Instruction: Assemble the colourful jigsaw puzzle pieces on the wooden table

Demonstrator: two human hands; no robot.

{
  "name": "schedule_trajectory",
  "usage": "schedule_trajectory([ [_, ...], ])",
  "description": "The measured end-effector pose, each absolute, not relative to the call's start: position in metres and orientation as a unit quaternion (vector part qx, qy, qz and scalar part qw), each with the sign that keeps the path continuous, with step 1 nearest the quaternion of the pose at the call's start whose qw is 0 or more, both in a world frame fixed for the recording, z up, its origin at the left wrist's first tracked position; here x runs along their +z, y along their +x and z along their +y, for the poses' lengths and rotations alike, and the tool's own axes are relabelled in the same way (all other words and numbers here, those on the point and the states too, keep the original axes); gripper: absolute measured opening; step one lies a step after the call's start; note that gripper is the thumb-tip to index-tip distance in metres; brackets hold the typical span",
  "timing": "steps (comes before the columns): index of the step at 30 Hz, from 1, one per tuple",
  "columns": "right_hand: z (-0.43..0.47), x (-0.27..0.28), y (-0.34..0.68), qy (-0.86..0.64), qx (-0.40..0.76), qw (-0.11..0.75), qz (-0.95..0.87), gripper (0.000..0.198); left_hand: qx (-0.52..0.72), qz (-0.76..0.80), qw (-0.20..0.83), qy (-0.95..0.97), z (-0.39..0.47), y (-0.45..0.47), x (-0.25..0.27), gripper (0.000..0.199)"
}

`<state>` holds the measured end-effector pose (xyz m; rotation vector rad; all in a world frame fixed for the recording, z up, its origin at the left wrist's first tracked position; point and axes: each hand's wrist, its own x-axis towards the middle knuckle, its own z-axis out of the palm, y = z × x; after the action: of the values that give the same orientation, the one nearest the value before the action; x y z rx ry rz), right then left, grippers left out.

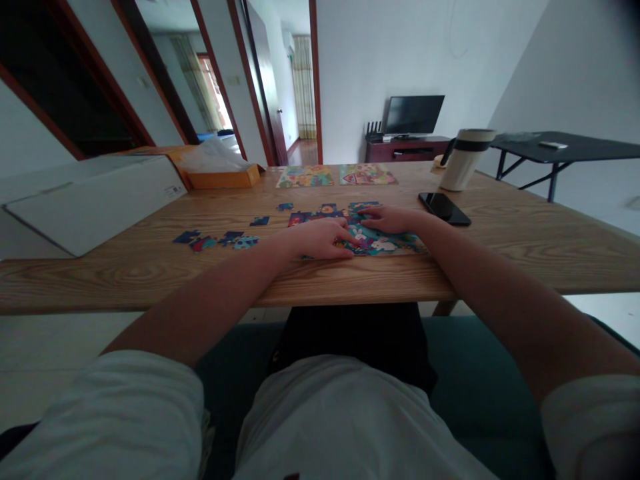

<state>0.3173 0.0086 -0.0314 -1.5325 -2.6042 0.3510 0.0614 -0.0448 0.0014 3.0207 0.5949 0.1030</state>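
A partly joined jigsaw puzzle [383, 245] with white rabbits on a blue-green ground lies flat near the table's front edge. My left hand [327, 239] rests on its left part, fingers stretched to the right across the pieces. On the upper right part lies my right hand [387, 219], palm down, its fingers pointing left. Neither hand shows a piece lifted off the surface. Left of the puzzle are several loose jigsaw pieces [246, 243], one of them a dark blue piece [260, 221]. The area under both palms is hidden.
Two completed picture puzzles [305, 176] lie farther back on the wooden table [310, 283]. A black phone [444, 208] and a cream tumbler [463, 163] are at the right. A white box [105, 200] and an orange box [225, 179] stand at the left.
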Motion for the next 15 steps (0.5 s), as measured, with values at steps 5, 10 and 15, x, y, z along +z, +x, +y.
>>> schedule_trajectory([
  [5,0.0094,-0.0311,0.3174,-0.505,0.118,0.049,-0.854,0.07,0.026,0.206,0.0,0.978,-0.0504,0.0632,0.0057,0.038],
  [10,0.0113,-0.0324,0.3188,-0.502,0.119,0.049,-0.855,0.07,0.034,0.21,-0.002,0.977,-0.0509,0.062,0.0055,0.037],
  [15,0.0143,-0.0348,0.3209,-0.498,0.117,0.048,-0.858,0.068,0.027,0.208,0.031,0.977,-0.05,0.0592,0.0046,0.042],
])
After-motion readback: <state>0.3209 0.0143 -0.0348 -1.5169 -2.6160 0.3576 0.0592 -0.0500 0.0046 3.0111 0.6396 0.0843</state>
